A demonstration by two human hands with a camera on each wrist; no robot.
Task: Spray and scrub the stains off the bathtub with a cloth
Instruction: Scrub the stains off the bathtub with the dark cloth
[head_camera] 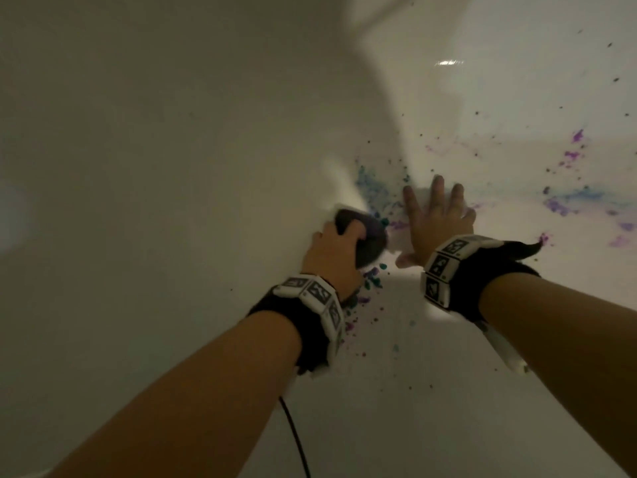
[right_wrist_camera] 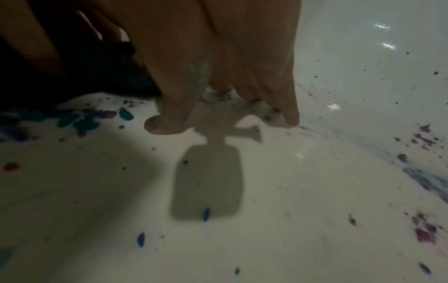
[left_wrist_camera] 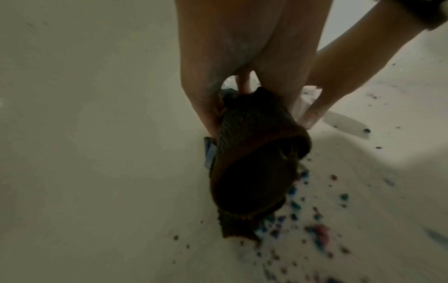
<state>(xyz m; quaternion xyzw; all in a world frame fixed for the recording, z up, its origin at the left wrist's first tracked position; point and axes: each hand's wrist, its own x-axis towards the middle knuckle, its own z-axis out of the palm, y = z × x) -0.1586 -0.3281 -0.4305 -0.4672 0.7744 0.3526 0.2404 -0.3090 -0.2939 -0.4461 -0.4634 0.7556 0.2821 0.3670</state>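
Observation:
I am looking down into a white bathtub (head_camera: 172, 132) spattered with blue, teal and purple stains (head_camera: 374, 188). My left hand (head_camera: 339, 248) grips a bunched dark cloth (head_camera: 370, 241) and holds it against the tub surface beside teal drops (head_camera: 370, 274). In the left wrist view the cloth (left_wrist_camera: 257, 172) hangs below my curled fingers (left_wrist_camera: 198, 92). Just to the right, my right hand (head_camera: 436, 215) lies flat on the tub with its fingers spread and holds nothing. The right wrist view shows its fingertips (right_wrist_camera: 167, 124) touching the wet floor near teal blobs (right_wrist_camera: 80, 120).
More purple and blue smears (head_camera: 558, 205) run along the right side of the tub. A shadow shaped like a spray bottle (right_wrist_camera: 208, 181) falls on the floor, but the bottle itself is out of view. A black cable (head_camera: 293, 436) hangs below my left forearm.

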